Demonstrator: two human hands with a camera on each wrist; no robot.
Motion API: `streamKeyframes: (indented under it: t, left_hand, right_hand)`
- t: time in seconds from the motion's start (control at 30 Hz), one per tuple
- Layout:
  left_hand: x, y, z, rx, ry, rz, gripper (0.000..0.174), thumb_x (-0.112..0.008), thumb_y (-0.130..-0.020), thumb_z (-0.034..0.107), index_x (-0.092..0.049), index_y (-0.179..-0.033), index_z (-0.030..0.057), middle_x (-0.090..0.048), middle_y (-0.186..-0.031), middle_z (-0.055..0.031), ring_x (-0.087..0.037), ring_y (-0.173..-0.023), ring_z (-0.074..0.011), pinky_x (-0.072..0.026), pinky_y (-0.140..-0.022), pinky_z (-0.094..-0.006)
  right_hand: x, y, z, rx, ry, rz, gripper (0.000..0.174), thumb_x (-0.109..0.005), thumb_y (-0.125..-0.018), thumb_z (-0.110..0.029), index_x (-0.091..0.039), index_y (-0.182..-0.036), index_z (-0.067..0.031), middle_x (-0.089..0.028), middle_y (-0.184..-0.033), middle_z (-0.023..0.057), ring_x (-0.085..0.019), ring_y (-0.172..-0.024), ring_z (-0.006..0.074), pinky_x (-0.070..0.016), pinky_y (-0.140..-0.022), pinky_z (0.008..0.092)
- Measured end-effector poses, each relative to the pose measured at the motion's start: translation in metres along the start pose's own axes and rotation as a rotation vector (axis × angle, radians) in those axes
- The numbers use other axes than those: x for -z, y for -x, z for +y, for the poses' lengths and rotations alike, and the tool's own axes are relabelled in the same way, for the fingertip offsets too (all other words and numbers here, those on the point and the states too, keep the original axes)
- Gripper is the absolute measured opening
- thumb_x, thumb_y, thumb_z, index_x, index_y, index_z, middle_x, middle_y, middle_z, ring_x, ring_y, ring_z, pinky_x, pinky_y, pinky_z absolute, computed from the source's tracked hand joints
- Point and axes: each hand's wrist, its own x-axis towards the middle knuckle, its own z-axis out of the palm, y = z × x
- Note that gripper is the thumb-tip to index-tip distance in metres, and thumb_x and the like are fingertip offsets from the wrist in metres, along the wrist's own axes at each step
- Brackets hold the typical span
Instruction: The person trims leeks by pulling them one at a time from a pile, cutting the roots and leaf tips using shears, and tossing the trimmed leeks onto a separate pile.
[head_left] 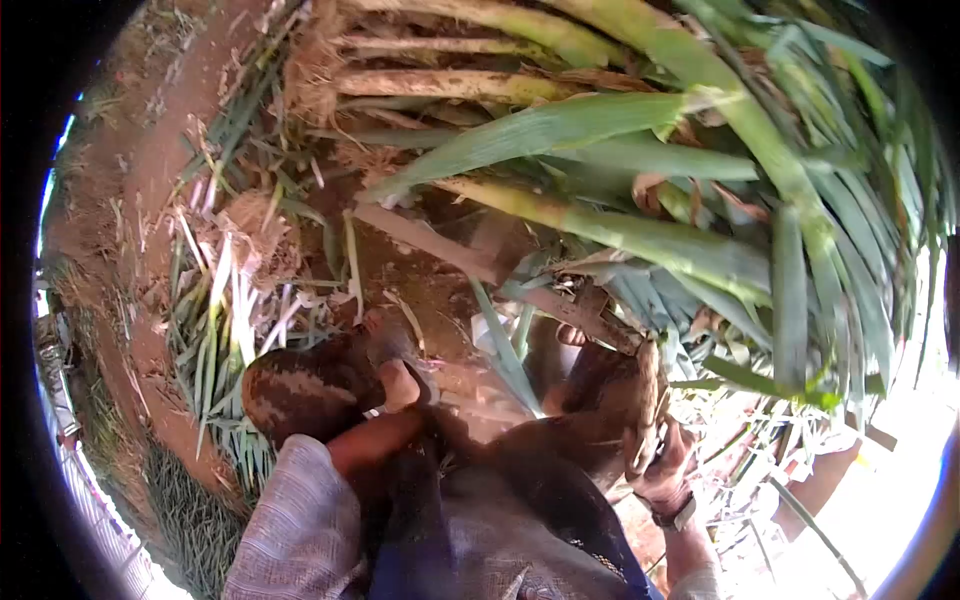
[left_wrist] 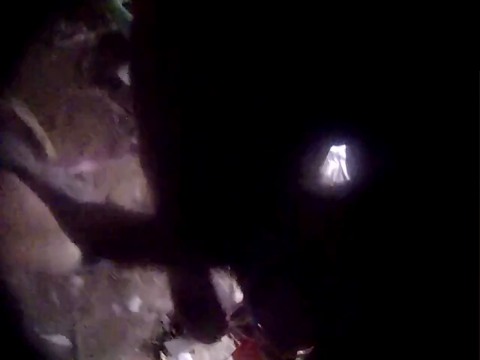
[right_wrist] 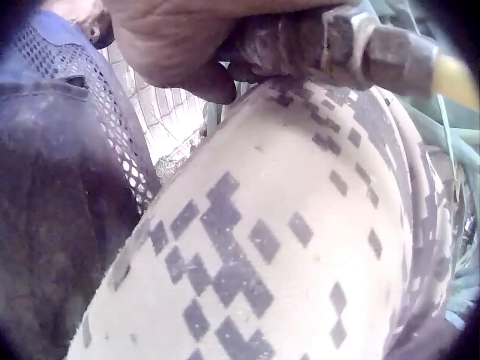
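right hand grasps a rough brown rod; shadowed left hand, cannot tell. long green leafy stalks crowd the brown soil's far side.

handle: rough, wood-like | leaves: smooth, faintly glossy | printed cloth: matt | soil: rough, matt

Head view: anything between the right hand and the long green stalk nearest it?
Yes. In the image, a brown strip and green leaves lie between the right hand, which grips a brown handle, and the stalk. Can't tell whether the strip belongs to the handle.
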Motion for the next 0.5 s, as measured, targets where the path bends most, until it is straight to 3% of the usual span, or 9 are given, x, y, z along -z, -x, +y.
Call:
streamKeyframes:
  t: [0.03, 0.1, 0.13, 0.2, 0.23, 0.3, 0.37, 0.43, 0.5]
  left_hand:
    - [0.01, 0.012, 0.006, -0.01, -0.044, 0.034, 0.04, -0.054, -0.094, 0.036, -0.068, -0.113, 0.0034, -0.069, -0.088, -0.0144, -0.063, -0.077, -0.0224, -0.0501, -0.075, -0.039]
    - [0.022, 0.038, 0.028, 0.009, -0.212, 0.065, 0.041, -0.054, -0.094, 0.036, -0.068, -0.113, 0.0034, -0.069, -0.089, -0.0146, -0.063, -0.077, -0.0227, -0.0501, -0.075, -0.0391]
    - [0.027, 0.057, 0.042, 0.027, -0.313, 0.084, 0.041, -0.054, -0.094, 0.036, -0.068, -0.113, 0.0034, -0.069, -0.089, -0.0147, -0.064, -0.077, -0.0228, -0.0502, -0.075, -0.0391]
    - [0.023, 0.113, 0.091, 0.114, -0.507, 0.006, 0.045, -0.053, -0.094, 0.04, -0.068, -0.116, 0.0042, -0.07, -0.093, -0.0178, -0.066, -0.08, -0.0256, -0.0508, -0.078, -0.0407]
    - [0.01, 0.13, 0.079, -0.152, -0.476, 0.13, 0.06, -0.049, -0.095, 0.056, -0.067, -0.101, -0.0006, -0.067, -0.084, -0.0162, -0.064, -0.075, -0.0307, -0.0518, -0.069, -0.0453]
    - [-0.004, 0.17, 0.078, -0.054, -0.827, 0.236, 0.055, -0.058, -0.09, 0.054, -0.067, -0.09, -0.0003, -0.067, -0.08, -0.014, -0.065, -0.073, -0.0307, -0.0524, -0.068, -0.0448]
    - [-0.007, 0.211, 0.095, 0.118, -0.921, 0.414, 0.049, -0.067, -0.082, 0.051, -0.066, -0.084, 0.0018, -0.068, -0.077, -0.0134, -0.066, -0.072, -0.0318, -0.0525, -0.066, -0.0445]
    - [0.007, 0.242, 0.087, 0.166, -1.079, 0.571, 0.044, -0.07, -0.08, 0.048, -0.07, -0.088, 0.0051, -0.069, -0.076, -0.0118, -0.067, -0.069, -0.0312, -0.0523, -0.064, -0.0436]
    - [0.023, 0.284, 0.078, 0.172, -0.957, 0.722, 0.043, -0.069, -0.08, 0.047, -0.071, -0.092, 0.006, -0.069, -0.08, -0.0122, -0.067, -0.075, -0.0277, -0.0526, -0.064, -0.0414]
  right_hand:
    - [-0.002, 0.0, -0.005, -0.04, -0.027, -0.013, 0.039, -0.07, -0.074, -0.008, -0.054, -0.107, 0.0071, -0.059, -0.072, 0.0149, -0.058, -0.057, 0.031, -0.0458, -0.055, 0.0377]
    - [-0.008, 0.009, -0.01, -0.094, -0.065, -0.027, 0.064, -0.069, -0.077, -0.03, -0.051, -0.126, 0.0063, -0.064, -0.079, 0.0141, -0.064, -0.066, 0.023, -0.053, -0.062, 0.0362]
    - [-0.012, 0.004, -0.025, -0.038, -0.158, 0.078, 0.046, -0.068, -0.077, -0.014, -0.053, -0.114, 0.0083, -0.06, -0.071, 0.0141, -0.06, -0.056, 0.0293, -0.0473, -0.054, 0.0353]
    - [-0.026, 0.017, -0.029, -0.083, -0.092, 0.14, 0.048, -0.064, -0.078, -0.016, -0.054, -0.12, 0.0063, -0.06, -0.07, 0.0117, -0.06, -0.057, 0.0247, -0.0482, -0.054, 0.0339]
    - [-0.027, 0.02, -0.038, -0.16, -0.122, 0.122, 0.047, -0.062, -0.079, -0.016, -0.055, -0.12, 0.0053, -0.06, -0.07, 0.0108, -0.059, -0.057, 0.0233, -0.0481, -0.055, 0.0339]
    - [-0.027, 0.028, -0.02, 0.109, 0.08, 0.046, 0.052, -0.058, -0.081, -0.016, -0.053, -0.129, 0.0024, -0.059, -0.07, 0.0092, -0.056, -0.057, 0.0182, -0.0467, -0.054, 0.0322]
    - [-0.025, 0.031, -0.026, -0.042, 0.013, 0.085, 0.055, -0.059, -0.082, -0.017, -0.051, -0.133, 0.0017, -0.059, -0.071, 0.0094, -0.057, -0.057, 0.0188, -0.0468, -0.054, 0.0329]
    - [-0.025, 0.029, -0.014, 0.006, -0.037, 0.145, 0.051, -0.058, -0.084, -0.017, -0.052, -0.132, 0.0008, -0.06, -0.072, 0.0097, -0.057, -0.056, 0.0193, -0.0469, -0.054, 0.0334]
    - [-0.019, 0.026, -0.018, 0.083, 0.112, 0.129, 0.05, -0.058, -0.087, -0.015, -0.051, -0.134, -0.0004, -0.058, -0.07, 0.008, -0.054, -0.055, 0.0145, -0.0462, -0.054, 0.031]
